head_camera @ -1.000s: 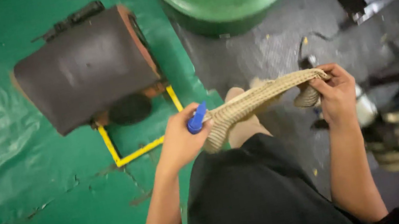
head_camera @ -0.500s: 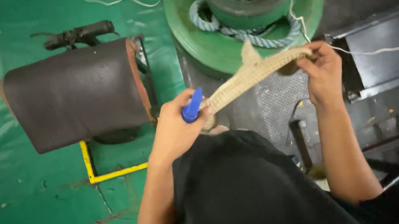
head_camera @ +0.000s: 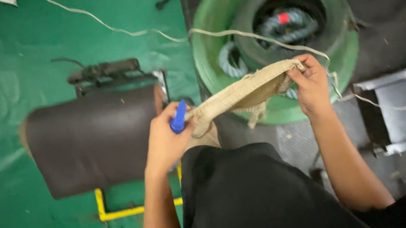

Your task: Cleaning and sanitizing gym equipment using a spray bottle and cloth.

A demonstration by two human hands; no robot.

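At the far left of the frame lies the green floor [head_camera: 10,133], and on it, left of centre, a dark brown rolled pad [head_camera: 95,139] on a black stand, with a yellow floor marking [head_camera: 120,211] showing beneath it.

Your left hand [head_camera: 166,141] is at the centre, fingers closed around a small blue tool [head_camera: 178,118] and pinching the near end of a tan woven strap [head_camera: 243,94]. The strap runs up and to the right, pulled fairly taut, to your right hand [head_camera: 312,83], which grips its far end tightly between thumb and fingers.

Behind the strap, in the upper right, sits a green round drum [head_camera: 214,47] with coiled rope [head_camera: 286,25] inside; a pale cord [head_camera: 119,29] trails across from the upper left to your right hand.

You appear to be holding the strap stretched for work with the blue tool; bringing the tool to bear calls for keeping tension while your left fingers shift.
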